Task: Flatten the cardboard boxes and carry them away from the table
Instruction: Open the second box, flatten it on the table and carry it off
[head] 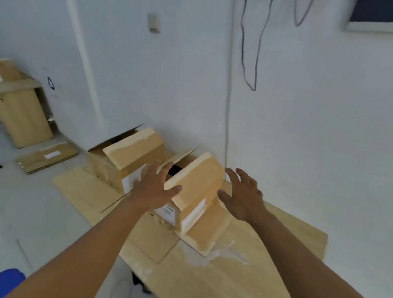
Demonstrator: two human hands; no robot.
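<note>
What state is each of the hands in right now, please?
Left hand: open, fingers spread at the near box, gripping nothing.
Right hand: open, beside that box, holding nothing.

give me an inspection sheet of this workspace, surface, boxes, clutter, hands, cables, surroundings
surface: wooden table, flat cardboard sheet lying on it
job's things: near box and far box both upright, flaps open, not flattened
clutter: crumpled white plastic beside the near box
hands: left hand spread at the near box's left side; right hand open beside its right side, contact unclear
cables: dark cables hang down the wall
surroundings: white wall, box stack and flat box on the floor
</note>
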